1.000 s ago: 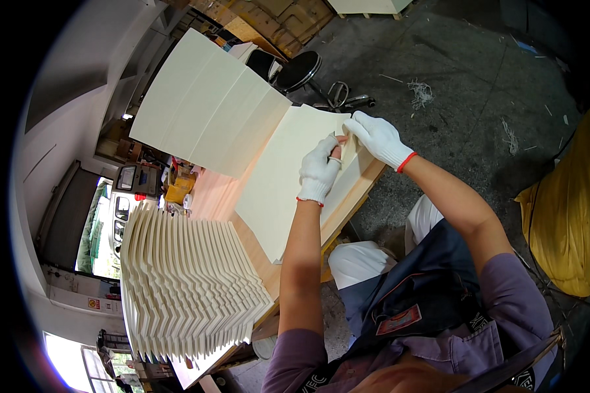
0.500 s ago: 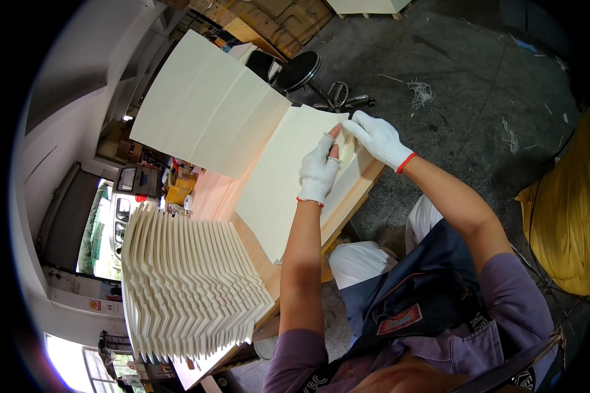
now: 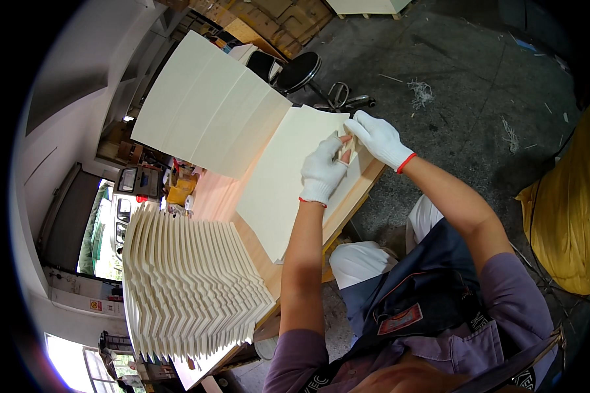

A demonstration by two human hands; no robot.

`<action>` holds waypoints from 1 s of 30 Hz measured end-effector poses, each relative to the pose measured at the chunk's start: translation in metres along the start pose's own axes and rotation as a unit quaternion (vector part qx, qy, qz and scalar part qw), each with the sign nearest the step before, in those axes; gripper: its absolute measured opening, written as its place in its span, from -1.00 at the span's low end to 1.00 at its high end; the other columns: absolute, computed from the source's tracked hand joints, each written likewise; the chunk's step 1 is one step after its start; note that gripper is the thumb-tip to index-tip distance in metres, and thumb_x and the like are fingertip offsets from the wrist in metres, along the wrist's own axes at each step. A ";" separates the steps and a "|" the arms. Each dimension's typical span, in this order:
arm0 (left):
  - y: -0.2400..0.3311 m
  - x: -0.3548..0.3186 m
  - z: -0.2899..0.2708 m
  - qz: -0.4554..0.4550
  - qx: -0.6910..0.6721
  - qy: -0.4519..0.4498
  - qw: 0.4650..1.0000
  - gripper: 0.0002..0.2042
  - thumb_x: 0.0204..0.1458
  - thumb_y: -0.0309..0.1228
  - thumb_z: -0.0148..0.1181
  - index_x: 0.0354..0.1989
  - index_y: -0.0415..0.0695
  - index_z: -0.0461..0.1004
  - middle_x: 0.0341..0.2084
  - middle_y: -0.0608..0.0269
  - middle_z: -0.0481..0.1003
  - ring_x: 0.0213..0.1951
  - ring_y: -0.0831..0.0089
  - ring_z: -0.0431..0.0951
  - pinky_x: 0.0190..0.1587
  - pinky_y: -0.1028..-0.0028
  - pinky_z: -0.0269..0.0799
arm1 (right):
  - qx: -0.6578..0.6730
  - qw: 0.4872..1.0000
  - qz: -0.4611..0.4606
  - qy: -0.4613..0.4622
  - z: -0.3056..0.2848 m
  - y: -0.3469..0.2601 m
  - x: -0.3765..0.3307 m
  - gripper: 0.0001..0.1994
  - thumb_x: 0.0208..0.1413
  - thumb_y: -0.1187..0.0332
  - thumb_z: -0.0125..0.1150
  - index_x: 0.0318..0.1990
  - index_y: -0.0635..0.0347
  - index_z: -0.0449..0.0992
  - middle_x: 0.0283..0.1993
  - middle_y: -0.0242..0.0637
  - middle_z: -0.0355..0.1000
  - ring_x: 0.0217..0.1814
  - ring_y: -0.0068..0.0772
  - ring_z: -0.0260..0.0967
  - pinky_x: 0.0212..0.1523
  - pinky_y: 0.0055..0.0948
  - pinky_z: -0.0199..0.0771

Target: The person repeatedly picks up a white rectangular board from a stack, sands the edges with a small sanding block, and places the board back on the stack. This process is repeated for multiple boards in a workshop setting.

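Both my hands wear white gloves with red cuffs. My left hand (image 3: 323, 171) rests on a large cream paper sheet (image 3: 282, 177) lying on the wooden table (image 3: 357, 193) and pinches the sheet near its far right corner. My right hand (image 3: 377, 135) grips the same corner from the right edge. The two hands are touching each other over that corner.
A fanned stack of cream sheets (image 3: 190, 288) stands at the left. Another fan of large sheets (image 3: 210, 105) spreads at the back. A black stool (image 3: 298, 71) stands beyond the table. A yellow bag (image 3: 567, 203) lies on the concrete floor at the right.
Almost nothing differs; my hands stay at the sheet's corner, with only slight finger movement.
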State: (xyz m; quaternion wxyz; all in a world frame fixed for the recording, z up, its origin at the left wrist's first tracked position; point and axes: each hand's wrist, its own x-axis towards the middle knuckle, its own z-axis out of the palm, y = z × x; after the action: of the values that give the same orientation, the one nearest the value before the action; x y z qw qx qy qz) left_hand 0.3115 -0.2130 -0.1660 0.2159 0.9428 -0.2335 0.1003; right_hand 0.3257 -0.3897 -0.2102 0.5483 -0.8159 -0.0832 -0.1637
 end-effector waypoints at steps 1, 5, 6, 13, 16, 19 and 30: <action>-0.005 -0.003 0.006 0.037 0.030 0.022 0.999 -0.58 -0.07 -0.35 0.29 0.06 0.12 0.51 -0.12 0.20 0.55 -0.14 0.24 0.58 -0.07 0.38 0.49 | -0.021 1.000 -0.019 0.005 -0.003 -0.001 0.000 -0.62 0.28 -0.05 -0.13 -0.23 0.09 0.38 -0.37 -0.02 0.45 -0.25 0.13 0.43 -0.25 -0.05 0.34; 0.006 -0.010 0.004 0.087 0.109 0.053 0.989 -0.53 -0.07 -0.36 0.22 0.11 0.18 0.47 0.06 0.23 0.49 -0.03 0.18 0.56 -0.02 0.34 0.51 | -0.137 0.990 -0.036 0.002 -0.032 0.002 -0.003 -0.60 0.26 -0.07 -0.14 -0.22 0.07 0.42 -0.36 -0.11 0.46 -0.23 0.01 0.45 -0.26 -0.09 0.39; 0.006 -0.011 0.004 0.076 0.095 0.056 0.991 -0.54 -0.07 -0.36 0.22 0.10 0.20 0.47 0.06 0.23 0.49 -0.03 0.18 0.56 -0.02 0.33 0.51 | -0.159 0.987 0.015 -0.025 -0.035 0.007 0.000 -0.58 0.24 -0.09 -0.13 -0.23 0.07 0.44 -0.37 -0.14 0.45 -0.24 -0.02 0.45 -0.27 -0.11 0.40; 0.006 -0.003 0.001 0.007 0.107 0.047 0.993 -0.61 -0.01 -0.27 0.20 0.06 0.22 0.49 0.01 0.22 0.52 -0.06 0.16 0.57 -0.05 0.29 0.51 | -0.283 0.936 -0.198 -0.063 -0.037 0.005 -0.001 -0.61 0.16 -0.08 0.04 -0.33 0.06 0.50 -0.43 -0.22 0.41 -0.32 -0.12 0.44 -0.29 -0.17 0.42; 0.008 0.015 0.000 -0.050 0.127 0.021 0.990 -0.62 0.00 -0.19 0.20 0.05 0.19 0.50 -0.03 0.20 0.54 -0.08 0.13 0.58 -0.05 0.26 0.50 | -0.320 0.908 -0.266 -0.038 -0.037 -0.004 0.007 -0.64 0.18 -0.05 0.03 -0.33 0.05 0.50 -0.45 -0.23 0.40 -0.34 -0.13 0.44 -0.30 -0.18 0.42; 0.004 0.018 0.001 -0.053 0.132 0.033 0.989 -0.65 0.03 -0.19 0.21 0.04 0.17 0.52 -0.07 0.18 0.56 -0.10 0.13 0.58 -0.06 0.27 0.49 | -0.213 0.955 -0.190 -0.080 -0.030 -0.009 0.012 -0.62 0.23 -0.08 -0.05 -0.20 -0.01 0.52 -0.33 -0.17 0.48 -0.24 -0.11 0.47 -0.25 -0.18 0.43; 0.001 -0.004 0.000 -0.062 -0.086 -0.009 0.994 -0.68 0.06 -0.39 0.26 0.02 -0.10 0.53 -0.07 0.20 0.57 -0.08 0.41 0.58 -0.02 0.47 0.43 | -0.030 0.999 -0.028 -0.028 -0.004 0.001 0.003 -0.63 0.28 -0.01 -0.16 -0.10 -0.02 0.51 -0.19 -0.12 0.52 -0.11 0.04 0.45 -0.13 -0.12 0.38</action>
State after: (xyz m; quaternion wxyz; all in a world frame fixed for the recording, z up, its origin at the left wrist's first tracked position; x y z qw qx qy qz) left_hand 0.3079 -0.2121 -0.1670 0.2997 0.9343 -0.1841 0.0579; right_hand 0.3283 -0.3937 -0.2083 0.5158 -0.8339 -0.1167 -0.1583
